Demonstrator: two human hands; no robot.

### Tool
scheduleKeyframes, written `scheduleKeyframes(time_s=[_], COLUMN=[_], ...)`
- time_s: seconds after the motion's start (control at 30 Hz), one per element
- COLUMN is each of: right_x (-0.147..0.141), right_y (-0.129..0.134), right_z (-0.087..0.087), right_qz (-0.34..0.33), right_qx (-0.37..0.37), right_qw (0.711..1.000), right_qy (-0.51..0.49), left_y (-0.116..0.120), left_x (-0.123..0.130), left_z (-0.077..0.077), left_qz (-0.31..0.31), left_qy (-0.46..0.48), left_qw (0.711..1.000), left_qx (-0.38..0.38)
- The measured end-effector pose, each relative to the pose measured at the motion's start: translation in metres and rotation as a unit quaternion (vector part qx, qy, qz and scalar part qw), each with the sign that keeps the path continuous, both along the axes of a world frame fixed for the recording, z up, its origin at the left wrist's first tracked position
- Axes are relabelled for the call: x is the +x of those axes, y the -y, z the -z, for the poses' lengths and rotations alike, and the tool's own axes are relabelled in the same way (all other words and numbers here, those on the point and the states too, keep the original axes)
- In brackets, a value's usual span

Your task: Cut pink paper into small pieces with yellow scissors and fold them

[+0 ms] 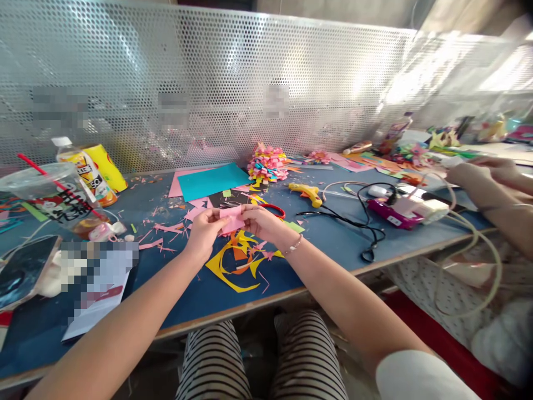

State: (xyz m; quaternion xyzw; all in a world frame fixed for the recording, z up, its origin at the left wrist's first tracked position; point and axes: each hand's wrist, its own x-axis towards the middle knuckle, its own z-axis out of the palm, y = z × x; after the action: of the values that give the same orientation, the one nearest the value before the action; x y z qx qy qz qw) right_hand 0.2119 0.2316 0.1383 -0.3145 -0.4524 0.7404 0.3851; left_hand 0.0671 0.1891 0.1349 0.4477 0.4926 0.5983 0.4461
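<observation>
Pink paper (231, 219), perhaps folded, is pinched in the fingers (214, 215) of left hand (205, 232) and right hand (266, 225), near yellow scraps (216, 266).

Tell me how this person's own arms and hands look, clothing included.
The left hand and right hand are gloveless. A thin bracelet circles the right wrist; a white sleeve shows higher up that arm. The left forearm is bare.

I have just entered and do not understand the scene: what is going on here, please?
A person's left hand and right hand together hold a small pink paper near yellow scraps on the table. Beyond the hands are a turquoise sheet and a multicolored paper ball; a yellow glue gun lies to the right.
</observation>
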Motion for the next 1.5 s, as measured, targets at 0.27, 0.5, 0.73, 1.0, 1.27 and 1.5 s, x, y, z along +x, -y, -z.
scheduleKeyframes(time_s=[0.27, 0.5, 0.73, 1.0, 1.27, 1.5], right_x=[0.002, 0.001, 0.001, 0.000, -0.001, -0.001], right_y=[-0.005, -0.007, -0.003, -0.005, -0.004, -0.004], right_z=[0.008, 0.010, 0.004, 0.007, 0.007, 0.007], right_qz=[0.002, -0.020, -0.025, -0.009, -0.011, -0.018], right_qx=[0.014, 0.036, 0.012, 0.014, 0.044, 0.042], right_qw=[1.000, 0.999, 1.000, 0.999, 0.999, 0.999], right_qy=[-0.007, -0.001, -0.013, -0.038, -0.024, -0.017], left_y=[-0.005, -0.007, -0.010, -0.008, -0.003, -0.004], left_x=[-0.007, -0.011, -0.010, -0.007, -0.005, -0.006], left_z=[0.009, 0.006, 0.008, 0.006, -0.002, -0.002], left_qz=[0.003, -0.004, 0.006, 0.014, 0.038, 0.051], left_qy=[-0.133, -0.171, -0.089, 0.038, 0.118, 0.151], left_qw=[0.987, 0.980, 0.993, 0.999, 0.992, 0.987], left_qx=[0.085, 0.099, 0.073, 0.020, -0.013, -0.031])
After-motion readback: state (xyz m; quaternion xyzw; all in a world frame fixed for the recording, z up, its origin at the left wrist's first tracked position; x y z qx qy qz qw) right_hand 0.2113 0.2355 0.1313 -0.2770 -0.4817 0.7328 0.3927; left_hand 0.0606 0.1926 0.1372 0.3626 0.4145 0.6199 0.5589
